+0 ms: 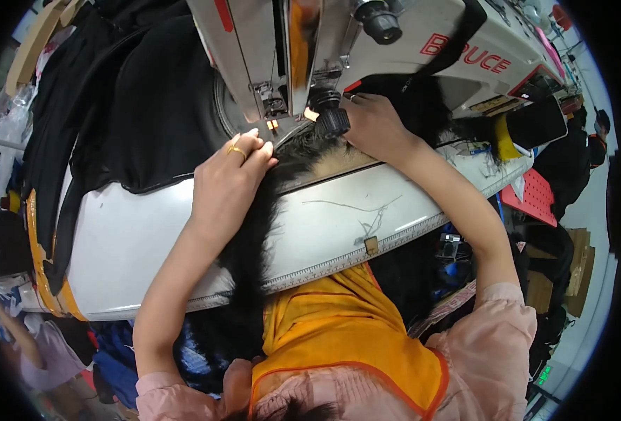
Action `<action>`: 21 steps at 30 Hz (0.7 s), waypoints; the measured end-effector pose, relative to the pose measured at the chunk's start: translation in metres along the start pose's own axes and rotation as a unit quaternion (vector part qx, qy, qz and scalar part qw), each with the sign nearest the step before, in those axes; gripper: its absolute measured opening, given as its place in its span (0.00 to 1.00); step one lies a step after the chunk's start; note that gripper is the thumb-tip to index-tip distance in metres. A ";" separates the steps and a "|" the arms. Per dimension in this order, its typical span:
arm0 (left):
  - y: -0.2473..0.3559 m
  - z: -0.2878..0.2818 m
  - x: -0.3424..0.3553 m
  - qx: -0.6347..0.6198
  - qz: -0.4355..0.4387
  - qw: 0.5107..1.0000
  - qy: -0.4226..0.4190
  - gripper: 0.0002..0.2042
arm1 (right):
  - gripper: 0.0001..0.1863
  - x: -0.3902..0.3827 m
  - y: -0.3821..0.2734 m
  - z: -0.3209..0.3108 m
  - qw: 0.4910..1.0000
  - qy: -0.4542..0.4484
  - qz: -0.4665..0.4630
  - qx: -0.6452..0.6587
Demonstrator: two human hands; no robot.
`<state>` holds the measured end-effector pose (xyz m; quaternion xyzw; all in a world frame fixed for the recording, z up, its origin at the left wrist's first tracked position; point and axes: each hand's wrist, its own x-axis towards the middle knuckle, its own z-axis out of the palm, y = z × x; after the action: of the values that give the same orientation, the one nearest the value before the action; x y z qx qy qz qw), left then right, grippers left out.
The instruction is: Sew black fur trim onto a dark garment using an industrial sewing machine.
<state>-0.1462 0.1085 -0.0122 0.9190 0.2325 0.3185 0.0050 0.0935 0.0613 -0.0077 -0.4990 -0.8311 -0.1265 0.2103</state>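
Observation:
A sewing machine has its needle and presser foot over black fabric. My left hand, with a ring on one finger, is closed just in front of the foot. Its fingertips pinch the edge of a black garment that spreads to the left. Black furry trim runs under that hand and hangs over the table's front edge. My right hand is curled right of the needle, by the furry material. A black knob hides its fingertips, so what they grip cannot be made out.
The white table has a ruler strip along its curved front edge, with loose threads on top. Yellow tape wraps its left end. A red perforated tray is at the right. Another person's arm shows at the lower left.

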 end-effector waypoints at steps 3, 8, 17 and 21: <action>-0.002 0.000 0.007 0.009 0.006 1.000 -0.015 0.05 | 0.10 0.003 0.004 0.000 0.999 0.003 0.015 0.031; -0.020 0.007 0.016 0.039 -0.007 0.999 -0.031 0.05 | 0.14 0.001 0.016 0.006 0.998 0.042 -0.014 -0.044; -0.016 0.008 0.018 0.069 0.004 0.998 -0.009 0.06 | 0.14 0.000 0.016 0.003 0.996 0.009 -0.004 -0.086; -0.023 0.010 0.018 0.105 0.019 0.994 0.007 0.06 | 0.16 0.003 0.015 0.010 0.993 -0.007 0.029 -0.114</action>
<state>-0.1376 0.1380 -0.0130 0.9165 0.2470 0.2985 -0.0997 0.1029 0.0747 -0.0155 -0.5441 -0.7980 -0.2112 0.1501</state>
